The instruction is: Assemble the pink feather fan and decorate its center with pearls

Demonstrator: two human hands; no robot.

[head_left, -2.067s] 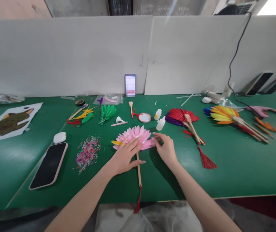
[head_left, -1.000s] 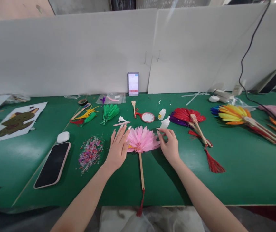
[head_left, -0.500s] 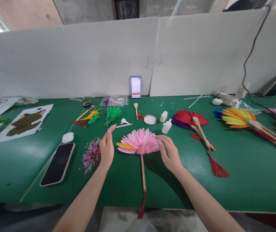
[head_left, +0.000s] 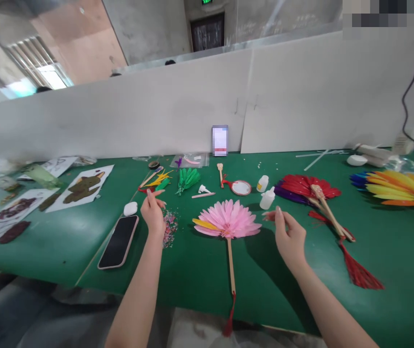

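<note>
Some scattered multicoloured flecks (head_left: 171,229) lie beside the bare left hand (head_left: 153,212); a white plastic bottle (head_left: 267,199) sits near the right hand (head_left: 291,238). Each grip is apart. Between the hands, a pink-feathered, wooden-handled fan (head_left: 230,217) lies on the green counter (head_left: 195,275).

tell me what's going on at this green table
A person's left hand is beside a pile of colourful bits, and the right hand is near a white squeeze bottle. Between the hands, a pink feather fan with one yellow feather lies on the table; neither hand appears to touch it.
</note>
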